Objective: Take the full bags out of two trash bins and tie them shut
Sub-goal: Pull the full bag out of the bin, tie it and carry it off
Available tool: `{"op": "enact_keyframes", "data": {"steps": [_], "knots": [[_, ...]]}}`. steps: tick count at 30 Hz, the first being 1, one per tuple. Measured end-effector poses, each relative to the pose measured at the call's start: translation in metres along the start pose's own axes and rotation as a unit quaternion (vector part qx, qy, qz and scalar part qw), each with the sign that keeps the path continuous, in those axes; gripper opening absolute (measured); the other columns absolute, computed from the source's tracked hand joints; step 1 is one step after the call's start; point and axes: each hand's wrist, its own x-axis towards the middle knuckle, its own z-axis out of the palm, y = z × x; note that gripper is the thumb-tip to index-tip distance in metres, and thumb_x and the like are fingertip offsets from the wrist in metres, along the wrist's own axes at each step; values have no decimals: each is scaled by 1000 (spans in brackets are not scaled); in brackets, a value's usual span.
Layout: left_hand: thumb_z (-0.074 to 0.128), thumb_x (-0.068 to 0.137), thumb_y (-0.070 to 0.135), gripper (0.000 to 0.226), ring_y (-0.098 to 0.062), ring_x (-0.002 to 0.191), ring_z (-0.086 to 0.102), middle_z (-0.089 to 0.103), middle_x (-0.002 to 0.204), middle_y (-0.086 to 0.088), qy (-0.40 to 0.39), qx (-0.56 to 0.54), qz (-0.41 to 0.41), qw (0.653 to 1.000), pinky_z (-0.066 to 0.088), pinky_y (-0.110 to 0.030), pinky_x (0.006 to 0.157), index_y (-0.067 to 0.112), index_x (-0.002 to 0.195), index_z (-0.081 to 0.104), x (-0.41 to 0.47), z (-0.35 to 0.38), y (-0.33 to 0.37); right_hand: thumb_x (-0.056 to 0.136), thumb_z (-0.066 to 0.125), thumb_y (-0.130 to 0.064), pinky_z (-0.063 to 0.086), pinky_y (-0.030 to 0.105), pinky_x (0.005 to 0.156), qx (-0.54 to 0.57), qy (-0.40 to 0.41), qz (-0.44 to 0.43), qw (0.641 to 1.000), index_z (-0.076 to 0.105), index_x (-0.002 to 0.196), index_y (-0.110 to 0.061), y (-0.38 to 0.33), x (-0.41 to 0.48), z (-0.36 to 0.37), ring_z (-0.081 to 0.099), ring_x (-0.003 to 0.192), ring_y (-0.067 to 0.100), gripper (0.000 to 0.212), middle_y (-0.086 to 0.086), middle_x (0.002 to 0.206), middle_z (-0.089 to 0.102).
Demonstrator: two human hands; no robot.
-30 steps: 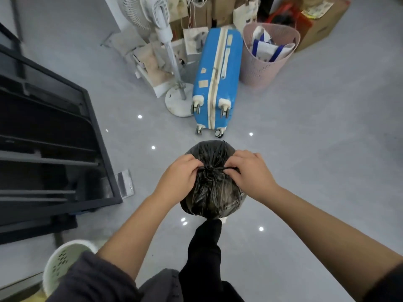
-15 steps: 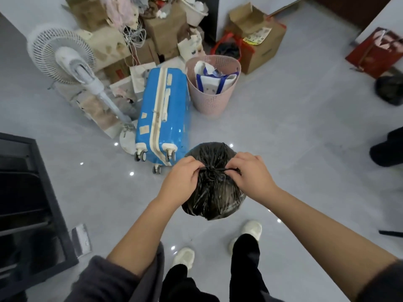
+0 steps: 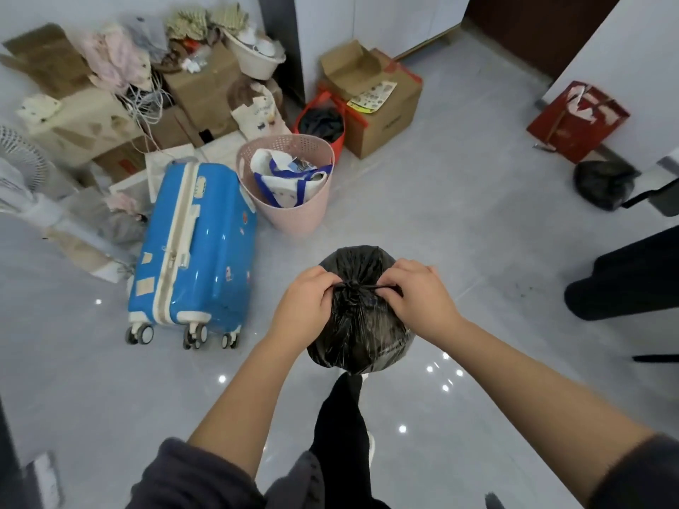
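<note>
Head camera looks down on the left hand point(image 3: 305, 306) and right hand point(image 3: 419, 303), each pinching a thin end of plastic at the knot point(image 3: 352, 288) atop a full black trash bag point(image 3: 362, 336) held above the floor point(image 3: 459, 251). Ahead-left, a blue suitcase point(image 3: 194, 247) lies beside a pink basket point(image 3: 294, 211). Far right sits a second black bag point(image 3: 602, 183), perhaps tied.

The standing fan point(image 3: 16, 167) is blurred and cut off by the left edge. The left hand point(image 3: 305, 303) and right hand point(image 3: 419, 299) bury their fingertips in the neck of the black trash bag point(image 3: 360, 332). A dark bar point(image 3: 646, 194) overlaps the second black bag point(image 3: 600, 183). The print on the box sticker point(image 3: 371, 97) is too small to read.
</note>
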Motion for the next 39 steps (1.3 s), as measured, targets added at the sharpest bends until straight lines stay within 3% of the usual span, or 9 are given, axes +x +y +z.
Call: {"op": "enact_keyframes", "data": {"steps": [14, 20, 29, 39], "knots": [[49, 86, -1, 25, -23, 97, 57, 63, 98, -6, -90, 17, 71, 993, 47, -33, 87, 8, 100, 69, 294, 75, 89, 87, 64, -26, 36, 36, 85, 5, 23, 60, 998, 70, 88, -22, 192, 177, -127, 56, 94, 18, 8, -5, 89, 62], [49, 84, -1, 26, -24, 92, 60, 64, 93, -7, -87, 21, 94, 992, 47, -33, 81, 8, 96, 69, 407, 129, 151, 84, 66, -25, 39, 39, 85, 6, 45, 64, 997, 71, 86, -21, 300, 241, -186, 59, 93, 21, 6, -3, 88, 63], [50, 87, 0, 24, -23, 95, 59, 64, 96, -6, -95, 26, 91, 991, 48, -35, 85, 9, 98, 70, 570, 212, 252, 87, 63, -27, 34, 35, 86, -3, 23, 72, 997, 69, 89, -23, 458, 326, -292, 56, 98, 19, 8, -4, 92, 62], [49, 89, 2, 27, -20, 95, 58, 63, 102, -4, -197, 34, 120, 972, 47, -31, 86, 11, 104, 69, 784, 321, 321, 90, 58, -29, 32, 34, 87, -12, 28, 162, 986, 68, 92, -24, 630, 435, -364, 54, 101, 18, 11, -5, 94, 59]]}}
